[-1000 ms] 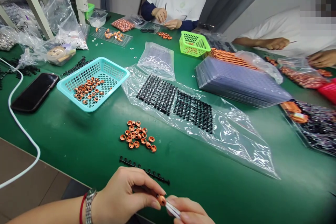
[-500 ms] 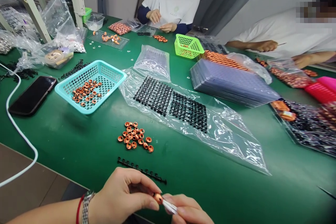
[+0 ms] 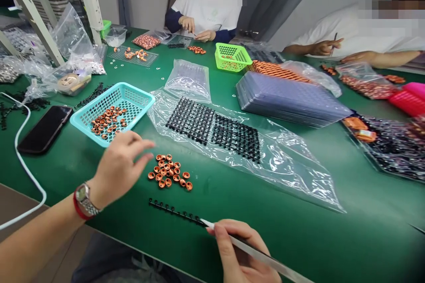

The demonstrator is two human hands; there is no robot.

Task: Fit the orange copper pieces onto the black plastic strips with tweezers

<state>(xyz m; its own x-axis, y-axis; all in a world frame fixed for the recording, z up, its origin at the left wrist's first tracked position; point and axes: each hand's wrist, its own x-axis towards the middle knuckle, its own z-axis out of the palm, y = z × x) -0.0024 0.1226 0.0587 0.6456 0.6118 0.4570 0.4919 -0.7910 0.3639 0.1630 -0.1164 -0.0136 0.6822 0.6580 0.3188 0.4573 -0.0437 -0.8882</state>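
Observation:
My left hand (image 3: pixel 121 166) is raised over the table between the turquoise basket (image 3: pixel 75 120) and a loose pile of small copper-coloured cups (image 3: pixel 168 171). Its fingers are apart, and I see nothing in them. My right hand (image 3: pixel 244 252) grips a pair of tweezers (image 3: pixel 255 251), their pale tips pointing left. Those tips lie at the right end of a thin black strip with small knobs (image 3: pixel 172 211), flat on the green table; whether they touch it I cannot tell. More copper-coloured cups (image 3: pixel 108 119) lie in the basket, partly behind my left hand.
Rows of black strips (image 3: pixel 212 128) lie on a clear plastic sheet (image 3: pixel 292 181). Behind are stacked clear trays (image 3: pixel 285 101) and a green basket (image 3: pixel 247 59). A phone (image 3: pixel 44 130) and white cable (image 3: pixel 25 170) lie left. Two co-workers sit across the table.
My left hand has moved up and left, away from my right hand, and no longer holds the copper-coloured piece. The tweezers have swung from that piece to the strip's right end.

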